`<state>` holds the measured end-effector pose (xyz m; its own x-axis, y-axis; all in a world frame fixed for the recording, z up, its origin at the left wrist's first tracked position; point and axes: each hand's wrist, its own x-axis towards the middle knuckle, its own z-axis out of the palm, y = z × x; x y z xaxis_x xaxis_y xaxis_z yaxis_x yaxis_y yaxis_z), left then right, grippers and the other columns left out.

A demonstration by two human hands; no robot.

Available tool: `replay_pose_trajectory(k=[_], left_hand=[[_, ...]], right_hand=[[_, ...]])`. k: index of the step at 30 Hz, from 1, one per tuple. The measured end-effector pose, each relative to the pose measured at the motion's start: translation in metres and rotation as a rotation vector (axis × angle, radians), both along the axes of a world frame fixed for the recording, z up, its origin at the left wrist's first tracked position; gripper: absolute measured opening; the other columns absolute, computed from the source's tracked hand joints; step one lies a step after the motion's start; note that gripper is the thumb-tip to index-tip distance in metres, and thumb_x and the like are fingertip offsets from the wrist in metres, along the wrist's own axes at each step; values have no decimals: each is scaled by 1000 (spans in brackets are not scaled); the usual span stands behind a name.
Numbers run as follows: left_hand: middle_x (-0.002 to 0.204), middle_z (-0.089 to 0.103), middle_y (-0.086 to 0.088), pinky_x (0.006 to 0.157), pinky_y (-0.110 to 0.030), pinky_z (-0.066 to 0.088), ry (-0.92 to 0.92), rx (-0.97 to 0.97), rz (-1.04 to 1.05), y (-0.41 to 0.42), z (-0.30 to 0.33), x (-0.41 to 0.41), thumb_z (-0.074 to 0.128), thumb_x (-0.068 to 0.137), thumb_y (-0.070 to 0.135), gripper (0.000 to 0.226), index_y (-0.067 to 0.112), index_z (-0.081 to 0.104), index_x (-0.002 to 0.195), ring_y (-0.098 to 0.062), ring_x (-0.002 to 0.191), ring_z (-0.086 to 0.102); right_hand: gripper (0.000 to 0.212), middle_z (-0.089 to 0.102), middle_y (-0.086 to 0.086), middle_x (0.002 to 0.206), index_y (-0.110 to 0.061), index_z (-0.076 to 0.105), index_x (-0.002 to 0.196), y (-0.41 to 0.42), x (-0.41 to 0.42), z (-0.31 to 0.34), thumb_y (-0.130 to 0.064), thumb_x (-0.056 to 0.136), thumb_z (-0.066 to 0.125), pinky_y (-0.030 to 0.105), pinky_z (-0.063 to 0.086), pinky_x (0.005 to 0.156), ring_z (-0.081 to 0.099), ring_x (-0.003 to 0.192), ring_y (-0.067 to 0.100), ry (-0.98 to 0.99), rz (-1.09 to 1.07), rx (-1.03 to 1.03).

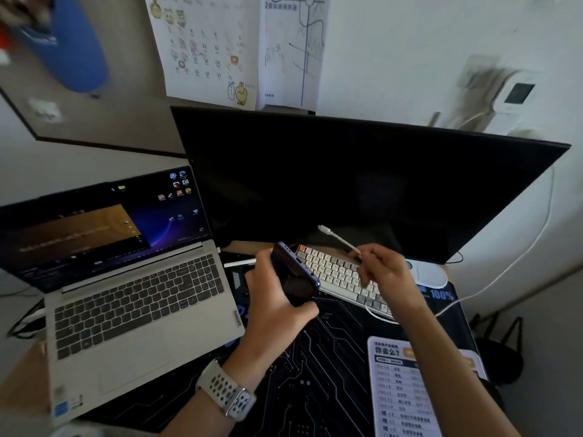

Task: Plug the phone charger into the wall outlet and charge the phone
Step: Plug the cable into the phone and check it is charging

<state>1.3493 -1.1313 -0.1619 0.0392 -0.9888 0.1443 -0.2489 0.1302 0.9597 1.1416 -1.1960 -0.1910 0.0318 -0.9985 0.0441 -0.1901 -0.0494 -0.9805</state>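
Left hand (277, 298) clamped round phone (295, 275) above keyboard (337, 272), port end up; right hand (385, 269) pinching cable (339, 238) (plug free, near phone), so mating step looks next: turn plug, align with port.

A home-office corner: a wooden desk (19, 370) carries an open silver laptop (138, 298), a wide black monitor (362, 184) and a white keyboard (337, 275), with paper calendar sheets (202, 48) on the pale wall.
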Motion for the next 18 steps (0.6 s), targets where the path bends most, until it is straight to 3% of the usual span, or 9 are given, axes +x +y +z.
replay_pose_trajectory(k=[3,6,9,11,13,16,18], left_hand=[[103,47,-6,70,0,37,8,-15,-33,6,8,-2,68,54,15,56,34,39,98,-19,102,43],[104,46,-8,71,-3,40,37,-36,-63,13,18,-3,67,55,13,56,33,40,100,-19,100,46],[99,47,2,72,-6,42,52,-81,-81,20,26,-4,67,56,10,56,39,40,95,-16,98,47],[95,49,12,73,-12,41,49,-106,-87,24,31,-4,67,57,9,57,43,39,92,-16,98,46],[91,48,15,72,-19,39,50,-125,-91,26,36,-5,68,57,9,56,42,39,92,-22,97,48],[93,46,1,69,-26,39,60,-133,-92,29,45,-3,68,57,9,54,35,38,92,-29,95,48],[94,47,-1,70,-28,40,65,-141,-100,30,52,-1,68,56,10,52,32,38,94,-29,96,48]], right_hand=[[31,66,1,64,-16,65,92,17,4,21,3,98,40,20,51,70,61,65,14,-85,89,-50],[28,65,2,75,-12,62,94,36,11,41,8,90,43,19,49,69,60,69,15,-129,162,-93],[17,56,0,69,-13,62,90,53,22,54,-4,83,49,18,48,69,51,65,12,-207,192,-94],[13,51,-6,67,-17,63,91,63,30,62,-27,87,56,24,51,74,48,65,8,-213,188,-105],[23,60,-10,73,-23,69,99,70,38,68,-40,89,58,21,52,70,54,68,4,-145,159,-187],[22,61,-13,63,-26,73,102,75,45,80,-31,95,53,15,42,55,48,54,2,-150,141,-297],[21,53,-10,54,-20,69,98,77,46,86,-22,96,48,19,39,55,42,49,8,-171,138,-340]])
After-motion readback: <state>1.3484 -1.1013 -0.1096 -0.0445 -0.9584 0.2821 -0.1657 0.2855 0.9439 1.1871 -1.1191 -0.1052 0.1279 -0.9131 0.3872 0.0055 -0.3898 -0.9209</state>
